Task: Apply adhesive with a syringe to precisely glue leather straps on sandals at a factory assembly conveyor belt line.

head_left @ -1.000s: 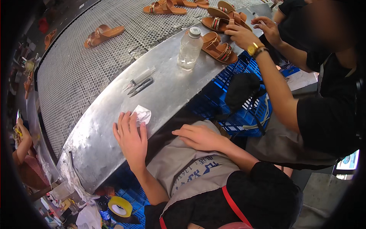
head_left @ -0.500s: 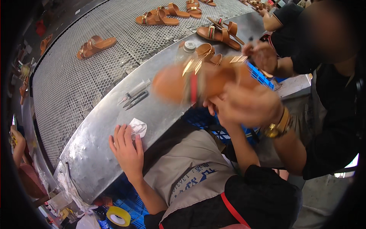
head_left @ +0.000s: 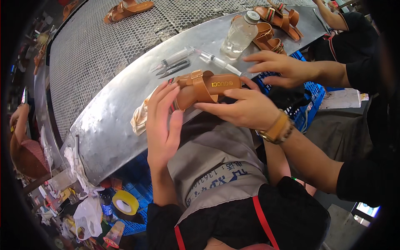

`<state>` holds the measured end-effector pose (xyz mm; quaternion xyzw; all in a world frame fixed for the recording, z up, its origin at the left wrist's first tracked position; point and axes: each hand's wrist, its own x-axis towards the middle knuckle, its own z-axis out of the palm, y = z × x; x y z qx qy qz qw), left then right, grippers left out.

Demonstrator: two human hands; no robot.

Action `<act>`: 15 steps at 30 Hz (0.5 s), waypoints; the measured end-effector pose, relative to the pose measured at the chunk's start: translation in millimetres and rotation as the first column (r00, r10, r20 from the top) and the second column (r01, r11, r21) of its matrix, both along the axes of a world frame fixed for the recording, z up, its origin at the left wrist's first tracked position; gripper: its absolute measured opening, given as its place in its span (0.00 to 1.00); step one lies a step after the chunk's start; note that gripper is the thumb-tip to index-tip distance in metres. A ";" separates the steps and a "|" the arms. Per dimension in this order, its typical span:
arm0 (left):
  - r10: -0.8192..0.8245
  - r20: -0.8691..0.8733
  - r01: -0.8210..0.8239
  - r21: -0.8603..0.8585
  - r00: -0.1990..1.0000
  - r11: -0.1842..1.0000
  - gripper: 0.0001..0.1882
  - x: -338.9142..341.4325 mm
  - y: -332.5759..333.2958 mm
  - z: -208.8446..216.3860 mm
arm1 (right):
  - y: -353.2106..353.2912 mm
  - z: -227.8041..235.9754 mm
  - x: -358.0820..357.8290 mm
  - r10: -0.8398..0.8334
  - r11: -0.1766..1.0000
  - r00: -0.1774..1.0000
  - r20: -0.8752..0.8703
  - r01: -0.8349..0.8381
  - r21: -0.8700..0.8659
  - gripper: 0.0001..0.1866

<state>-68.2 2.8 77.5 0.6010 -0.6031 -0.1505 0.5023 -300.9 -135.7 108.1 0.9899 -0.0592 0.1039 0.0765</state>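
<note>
A brown sandal (head_left: 225, 84) with a gold buckle and a striped strap is at the metal table's near edge. My left hand (head_left: 163, 121) reaches over its toe end, fingers stretched out and thumb apart; the toe is partly hidden. A crumpled cream cloth (head_left: 141, 118) sits beside that hand. At the sandal's heel a bit of my right hand (head_left: 252, 84) shows; a co-worker's watch-wearing hand (head_left: 249, 109) hides the rest, its fingers against the sandal's side. The co-worker's other hand (head_left: 278, 66) hovers beyond the heel with fingers spread.
Behind the sandal lie thread snips (head_left: 174, 68) and two syringes (head_left: 173, 57) (head_left: 212, 59). A clear bottle (head_left: 239, 35) stands beside more sandals (head_left: 266, 37). Another sandal (head_left: 129, 10) rests on the perforated belt (head_left: 104, 50). Yellow tape (head_left: 126, 202) is in a blue crate at lower left.
The sandal, blurred in the air before, has come down to the table's edge. My left hand has moved up and right to its toe. The co-worker's hands have shifted, and the view has turned.
</note>
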 end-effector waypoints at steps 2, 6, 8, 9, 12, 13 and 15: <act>0.005 0.186 -0.007 0.013 0.983 1.000 0.18 -2.2 -15.6 10.2 | 4.0 -1.0 -17.8 -0.186 0.956 0.980 0.075 0.163 0.243 0.22; -0.072 0.511 0.061 0.038 0.856 0.997 0.15 -7.8 -45.5 30.4 | 5.8 -39.4 -13.4 -0.771 0.565 0.582 0.259 0.438 0.699 0.16; -0.109 0.613 0.067 0.092 0.783 0.994 0.17 -19.8 -51.7 37.6 | -3.2 -52.4 -11.0 -0.868 0.439 0.430 0.250 0.428 0.790 0.14; -0.130 0.655 0.092 0.093 0.744 0.991 0.19 -27.4 -53.3 40.2 | -12.9 -55.8 -7.3 -0.733 0.670 0.532 0.425 0.454 0.587 0.15; -0.201 0.783 0.157 0.133 0.589 0.979 0.24 -53.7 -61.5 41.2 | -38.2 -55.6 9.5 -0.600 0.799 0.672 0.434 0.476 0.369 0.14; -0.207 0.819 0.145 0.152 0.535 0.978 0.27 -62.9 -65.7 38.5 | -43.1 -53.9 15.6 -0.562 0.825 0.711 0.422 0.446 0.348 0.14; -0.204 0.904 0.082 0.187 0.376 0.979 0.28 -76.6 -77.5 29.6 | -50.7 -50.9 26.5 -0.637 0.752 0.739 0.221 0.531 0.390 0.12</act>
